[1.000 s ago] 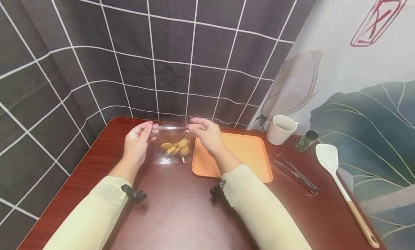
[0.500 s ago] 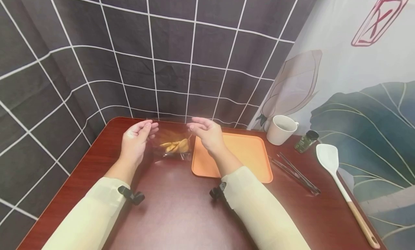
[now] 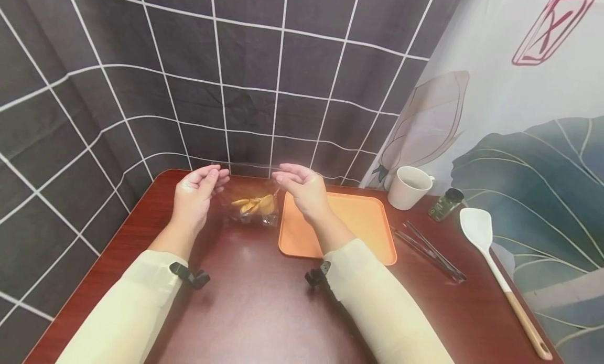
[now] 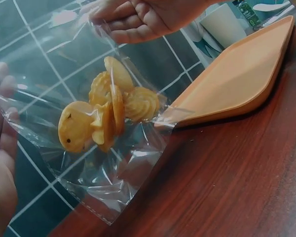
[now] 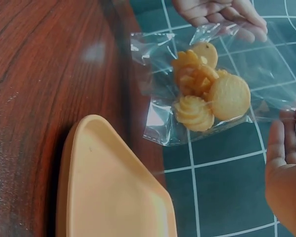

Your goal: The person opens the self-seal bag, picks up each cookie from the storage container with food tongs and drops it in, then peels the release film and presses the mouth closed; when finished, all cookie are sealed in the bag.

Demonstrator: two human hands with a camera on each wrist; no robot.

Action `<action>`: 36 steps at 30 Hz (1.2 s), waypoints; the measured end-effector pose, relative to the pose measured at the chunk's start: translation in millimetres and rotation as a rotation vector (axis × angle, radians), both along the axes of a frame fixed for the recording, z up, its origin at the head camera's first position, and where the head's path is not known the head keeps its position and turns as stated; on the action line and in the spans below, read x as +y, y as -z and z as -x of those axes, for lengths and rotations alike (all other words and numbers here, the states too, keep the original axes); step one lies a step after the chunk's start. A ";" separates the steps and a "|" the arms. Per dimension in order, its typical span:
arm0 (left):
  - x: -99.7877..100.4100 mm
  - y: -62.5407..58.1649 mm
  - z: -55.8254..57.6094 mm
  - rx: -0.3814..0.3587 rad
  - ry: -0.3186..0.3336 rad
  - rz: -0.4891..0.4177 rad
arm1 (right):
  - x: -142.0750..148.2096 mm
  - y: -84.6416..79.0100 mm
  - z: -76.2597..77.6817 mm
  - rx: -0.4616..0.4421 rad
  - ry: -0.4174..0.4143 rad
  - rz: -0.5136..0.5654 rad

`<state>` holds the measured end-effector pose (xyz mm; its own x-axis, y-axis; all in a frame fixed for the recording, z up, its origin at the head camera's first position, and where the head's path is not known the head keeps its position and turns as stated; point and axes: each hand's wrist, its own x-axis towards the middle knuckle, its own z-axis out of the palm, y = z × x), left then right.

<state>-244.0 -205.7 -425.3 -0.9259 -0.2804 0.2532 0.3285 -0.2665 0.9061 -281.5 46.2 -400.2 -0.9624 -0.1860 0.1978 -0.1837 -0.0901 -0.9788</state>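
A clear plastic bag (image 4: 111, 195) with several golden cookies (image 4: 108, 111) inside hangs between my two hands. Some cookies are round and flat, others are swirled; they bunch together low in the bag. My left hand (image 3: 194, 193) pinches one upper corner between thumb and fingers, and my right hand (image 3: 305, 192) pinches the other. The bag's top edge is stretched between them, faint in the head view. In the right wrist view the bag's crimped bottom end hangs just beyond the orange tray (image 5: 113, 182).
Right of the bag, the tray lies on the reddish wooden table (image 3: 255, 301). Farther right are a white mug (image 3: 409, 188), a green jar with a dark lid (image 3: 445, 204), metal tongs (image 3: 429, 251) and a white spatula (image 3: 476, 230) with a wooden handle. A dark gridded curtain (image 3: 245, 107) borders the back.
Both hands have risen slightly, lifting the bag with the cookies a little upward and away. My left hand has shifted slightly left. The tray and the other things stay put.
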 end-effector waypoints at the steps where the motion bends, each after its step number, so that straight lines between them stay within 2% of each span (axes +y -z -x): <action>1: -0.2 -0.6 0.0 0.001 0.003 0.000 | 0.3 -0.6 -0.3 0.001 0.000 -0.001; 11: 0.4 -1.3 -1.8 -0.007 0.013 0.052 | 1.7 -2.7 -3.0 0.003 -0.003 -0.010; 18: 0.2 3.3 -0.4 -0.066 0.012 0.043 | 2.0 -1.6 -2.6 -0.051 -0.008 -0.005; 22: -1.0 7.2 2.2 -0.068 0.026 0.043 | 2.4 3.4 0.2 -0.081 -0.008 -0.006; 25: -3.6 12.2 4.8 -0.068 0.051 0.082 | 1.5 7.9 2.6 -0.097 -0.013 -0.019; 28: -7.0 18.9 6.7 -0.083 0.104 0.137 | 0.5 11.6 3.9 -0.104 -0.018 -0.029; 32: -9.4 28.2 8.6 -0.132 0.171 0.217 | -0.6 13.8 4.0 -0.101 -0.019 -0.017; 36: -8.4 33.9 9.7 -0.184 0.166 0.300 | -1.2 15.6 4.6 -0.098 -0.011 -0.003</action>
<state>-253.7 -214.1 -459.1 -0.9900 -0.0621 0.1267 0.1279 -0.0169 0.9916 -286.1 45.1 -415.8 -0.9749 -0.1975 0.1024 -0.0863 -0.0887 -0.9923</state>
